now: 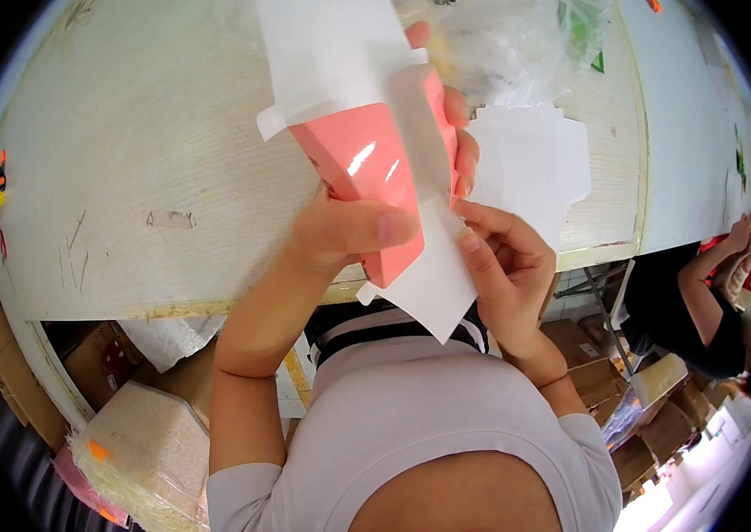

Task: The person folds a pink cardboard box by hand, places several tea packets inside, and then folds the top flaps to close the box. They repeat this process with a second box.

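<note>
A partly folded pink paperboard box [379, 159] with a white inside is held above the table's front edge. My left hand [355, 229] wraps around it, thumb across the pink front panel, with fingertips showing on the far right side. At the lower right, my right hand [505, 263] pinches the edge of the white end flap [432, 286] between thumb and fingers. Another white flap [329, 53] spreads out at the top of the box. Small tabs stick out at its corners. Flat white box blanks [528, 166] lie on the table right of the box.
The pale wooden table [149, 133] has a worn front edge. Clear plastic bags [508, 46] lie at the back. A wrapped bundle [143, 445] and cardboard boxes [568, 346] stand below. Another person [688, 299] sits at the right.
</note>
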Motion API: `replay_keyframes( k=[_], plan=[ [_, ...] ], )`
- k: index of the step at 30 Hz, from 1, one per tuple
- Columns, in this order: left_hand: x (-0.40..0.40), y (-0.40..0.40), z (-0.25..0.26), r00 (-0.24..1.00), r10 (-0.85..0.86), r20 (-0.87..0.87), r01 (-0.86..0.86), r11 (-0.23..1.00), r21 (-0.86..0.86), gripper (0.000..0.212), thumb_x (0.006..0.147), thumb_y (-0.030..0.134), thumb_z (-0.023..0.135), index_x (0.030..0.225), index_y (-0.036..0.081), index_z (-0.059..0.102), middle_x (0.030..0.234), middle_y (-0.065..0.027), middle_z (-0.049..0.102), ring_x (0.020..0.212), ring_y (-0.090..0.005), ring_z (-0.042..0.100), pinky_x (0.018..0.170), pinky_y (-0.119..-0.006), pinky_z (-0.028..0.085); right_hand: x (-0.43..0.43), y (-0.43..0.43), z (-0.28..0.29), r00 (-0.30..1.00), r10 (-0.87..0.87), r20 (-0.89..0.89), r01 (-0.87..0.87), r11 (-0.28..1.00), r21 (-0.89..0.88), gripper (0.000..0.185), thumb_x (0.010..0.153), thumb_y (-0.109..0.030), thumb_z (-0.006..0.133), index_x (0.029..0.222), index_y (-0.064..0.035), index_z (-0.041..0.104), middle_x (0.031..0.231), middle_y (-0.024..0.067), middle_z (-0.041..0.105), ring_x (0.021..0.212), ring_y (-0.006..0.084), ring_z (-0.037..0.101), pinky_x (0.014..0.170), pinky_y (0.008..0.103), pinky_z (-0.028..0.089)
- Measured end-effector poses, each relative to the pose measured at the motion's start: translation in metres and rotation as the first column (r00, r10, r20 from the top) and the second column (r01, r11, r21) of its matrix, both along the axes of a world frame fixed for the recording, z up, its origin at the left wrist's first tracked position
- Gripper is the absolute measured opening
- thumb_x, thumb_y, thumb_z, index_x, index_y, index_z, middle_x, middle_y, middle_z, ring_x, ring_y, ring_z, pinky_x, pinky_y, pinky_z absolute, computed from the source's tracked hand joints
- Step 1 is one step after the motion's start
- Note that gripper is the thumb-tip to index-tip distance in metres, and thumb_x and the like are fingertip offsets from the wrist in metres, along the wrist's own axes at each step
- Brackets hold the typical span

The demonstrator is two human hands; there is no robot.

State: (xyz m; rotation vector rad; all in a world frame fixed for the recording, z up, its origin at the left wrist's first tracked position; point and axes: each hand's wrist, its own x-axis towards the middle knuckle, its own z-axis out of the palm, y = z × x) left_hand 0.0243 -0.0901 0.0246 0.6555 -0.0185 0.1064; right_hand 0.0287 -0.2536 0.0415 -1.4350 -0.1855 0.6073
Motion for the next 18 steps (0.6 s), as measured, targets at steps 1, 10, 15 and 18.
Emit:
replay_keyframes(
  k=[1,10,15,18],
  plan=[
    [0.000,0.000,0.001,1.000,-0.025,-0.012,0.025,1.000,0.010,0.107,0.052,0.033,0.069,0.142,0.009,0.016,0.108,-0.0077,0.045,0.086,-0.0211,0.047,0.071,-0.034,0.042,0.003,0.000,0.001,1.000,0.005,-0.028,-0.005,1.000,0.015,0.018,0.086,0.004,0.054,0.104,0.0051,0.054,0.083,0.0044,0.059,0.075,0.0047,0.055,0.066,0.0192,0.045],
    [-0.003,0.003,-0.007,0.991,-0.124,0.048,0.131,0.970,-0.203,0.087,0.065,0.016,0.064,0.140,0.014,0.019,0.109,-0.0090,0.047,0.088,-0.0219,0.051,0.072,-0.035,0.045,0.017,-0.004,0.004,0.985,0.045,-0.164,-0.004,0.971,0.240,0.027,0.091,-0.022,0.050,0.105,-0.0003,0.042,0.085,0.0096,0.058,0.077,0.0109,0.055,0.070,0.0234,0.044],
    [-0.004,0.005,-0.005,0.997,-0.083,0.006,0.080,0.928,-0.363,0.072,0.069,0.014,0.057,0.135,0.014,0.028,0.109,-0.0105,0.047,0.090,-0.0251,0.051,0.072,-0.039,0.046,0.006,-0.007,-0.013,0.847,0.041,0.530,-0.053,0.999,0.008,0.077,0.078,-0.055,0.062,0.120,0.0010,0.031,0.107,0.0198,0.051,0.091,0.0241,0.054,0.079,0.0338,0.043],
    [-0.005,0.007,-0.007,0.999,-0.043,-0.018,0.033,0.924,-0.381,0.068,0.070,0.013,0.055,0.133,0.013,0.031,0.109,-0.0114,0.047,0.090,-0.0261,0.050,0.073,-0.041,0.045,0.020,-0.013,-0.009,0.347,0.164,0.923,0.122,0.968,-0.217,0.084,0.077,-0.064,0.054,0.122,0.0032,0.031,0.109,0.0232,0.048,0.098,0.0293,0.052,0.080,0.0388,0.043]
  ],
)
